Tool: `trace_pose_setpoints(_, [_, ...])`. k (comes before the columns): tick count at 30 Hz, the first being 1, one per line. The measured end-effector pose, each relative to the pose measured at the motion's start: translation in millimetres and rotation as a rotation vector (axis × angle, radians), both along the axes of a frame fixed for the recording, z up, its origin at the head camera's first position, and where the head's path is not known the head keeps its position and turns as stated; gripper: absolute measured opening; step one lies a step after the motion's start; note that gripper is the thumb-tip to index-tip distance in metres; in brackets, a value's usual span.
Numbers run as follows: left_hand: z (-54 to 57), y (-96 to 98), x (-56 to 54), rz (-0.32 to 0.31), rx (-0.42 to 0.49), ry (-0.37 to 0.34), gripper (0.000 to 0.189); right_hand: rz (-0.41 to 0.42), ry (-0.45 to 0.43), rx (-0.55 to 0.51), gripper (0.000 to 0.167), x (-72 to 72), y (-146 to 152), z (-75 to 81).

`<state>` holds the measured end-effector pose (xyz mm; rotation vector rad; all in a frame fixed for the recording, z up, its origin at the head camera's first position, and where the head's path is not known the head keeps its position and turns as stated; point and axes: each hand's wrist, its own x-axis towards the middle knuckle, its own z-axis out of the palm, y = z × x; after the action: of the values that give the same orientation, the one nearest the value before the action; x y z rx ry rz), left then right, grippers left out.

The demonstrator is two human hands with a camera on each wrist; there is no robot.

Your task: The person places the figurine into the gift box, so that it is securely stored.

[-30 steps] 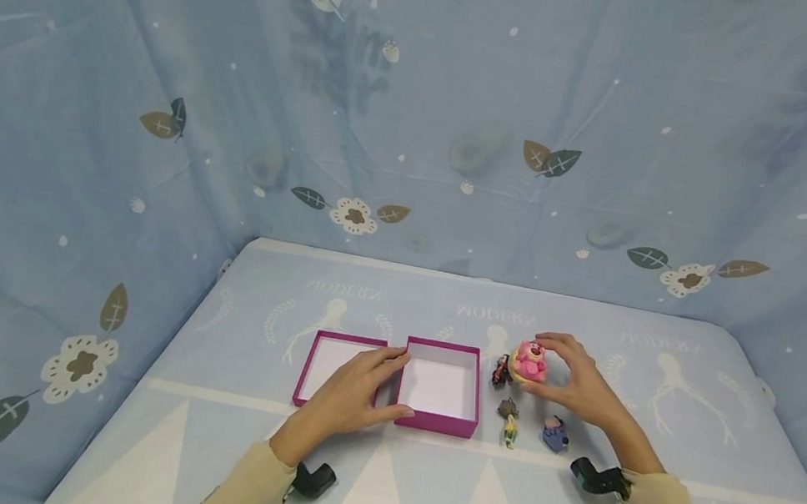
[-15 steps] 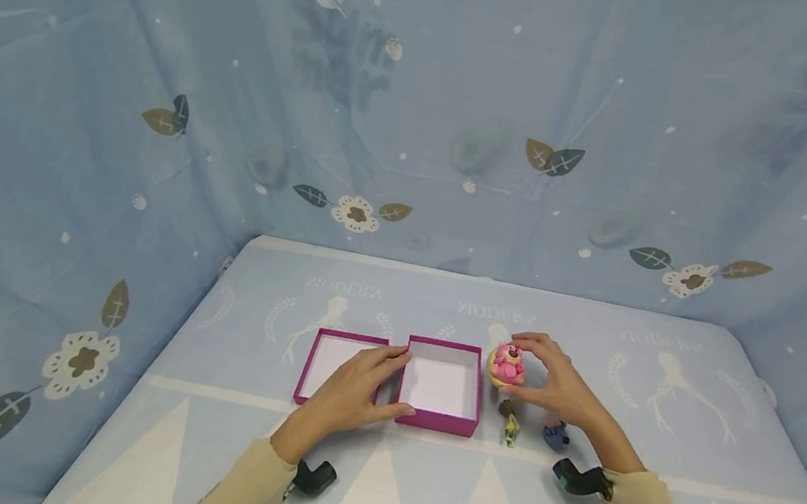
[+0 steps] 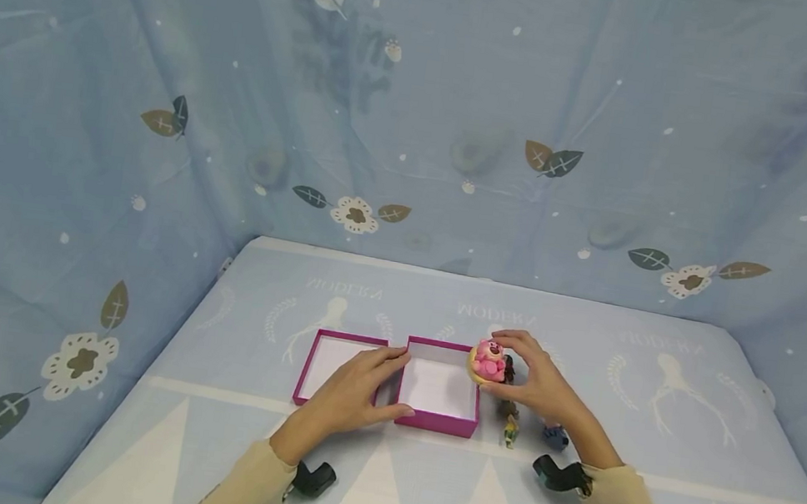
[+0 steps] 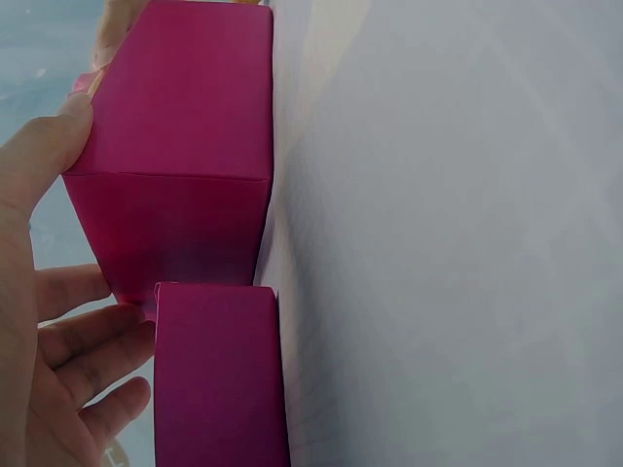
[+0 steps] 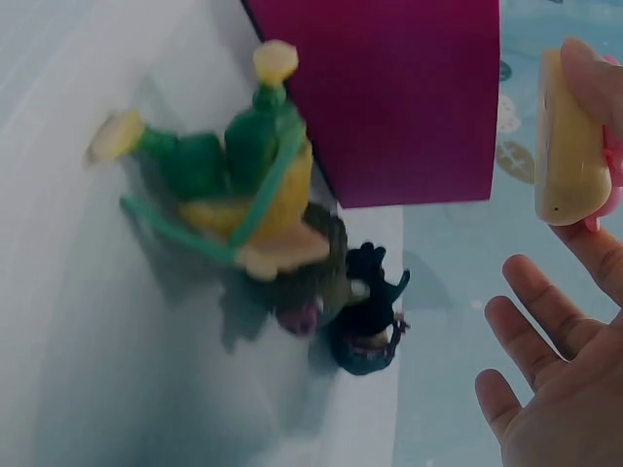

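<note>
With thumb and fingertips my right hand [image 3: 541,387] pinches a pink bear figurine with a yellow base [image 3: 489,362]. It is held at the right rim of a magenta box [image 3: 435,423], whose white inside faces up. In the right wrist view the yellow base [image 5: 568,146] is beside the box's outer wall [image 5: 399,107]. My left hand [image 3: 349,388] rests against the box's left side; in the left wrist view its thumb touches the upper corner of the box [image 4: 185,107], and the fingers are extended along the side.
A shallower magenta tray or lid [image 3: 305,366] lies left of the box, partly behind my left hand. Right of the box lie a green-and-yellow figurine [image 5: 243,185], a dark figurine [image 5: 365,331] and a blue figurine [image 3: 556,437]. A patterned cloth wall [image 3: 420,119] stands behind the table.
My right hand has carried the pink bear figurine leftward, from above the small figurines to the box's right rim. The left hand and box have stayed in place.
</note>
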<state>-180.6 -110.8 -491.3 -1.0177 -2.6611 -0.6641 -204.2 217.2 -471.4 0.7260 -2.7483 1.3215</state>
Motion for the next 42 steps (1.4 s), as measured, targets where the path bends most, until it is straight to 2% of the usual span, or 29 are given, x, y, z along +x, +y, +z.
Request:
trace_pose_setpoints(3, [0.3,-0.2,0.5,0.000,0.000,-0.007,0.081,0.004,-0.023,-0.004,0.074,0.8,-5,0.6])
trace_pose_setpoints(18, [0.5,-0.7,0.8,0.009,-0.002,-0.013,0.081,0.070,0.022,-0.007,0.070,-4.4,-24,-7.7])
trace_pose_setpoints(30, [0.4,-0.7,0.2,0.002,-0.006,-0.017,0.082,0.054,-0.031,-0.001,0.072,-3.6,-35,-12.0])
trace_pose_setpoints(42, [0.4,-0.9,0.2,0.004,-0.013,-0.010,0.082,0.084,-0.008,0.018,0.070,-6.8,-40,-20.3])
